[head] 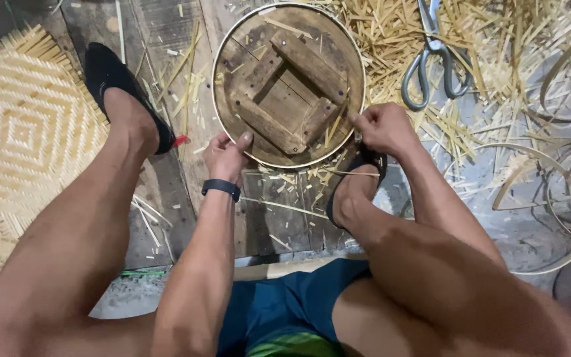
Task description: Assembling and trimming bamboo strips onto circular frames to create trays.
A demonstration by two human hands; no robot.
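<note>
i see the round wooden form [289, 82] lying flat on the plank floor [160, 30], its cross-braced side facing up at me, a thin bamboo hoop [218, 99] ringing its rim. being round, it has no long axis; its longest brace runs from upper left to lower right. my left hand [226, 155] grips the near edge, thumb pressed on top, fingers [214, 147] curled under. my right hand [383, 127] is closed at the right rim, pinching what looks like a thin strip end. the form sits just beyond both hands, between them. scissors [431, 59] lie on bamboo scraps to the right, a woven mat [21, 132] to the left, and loose hoops [550, 198] at far right.
</note>
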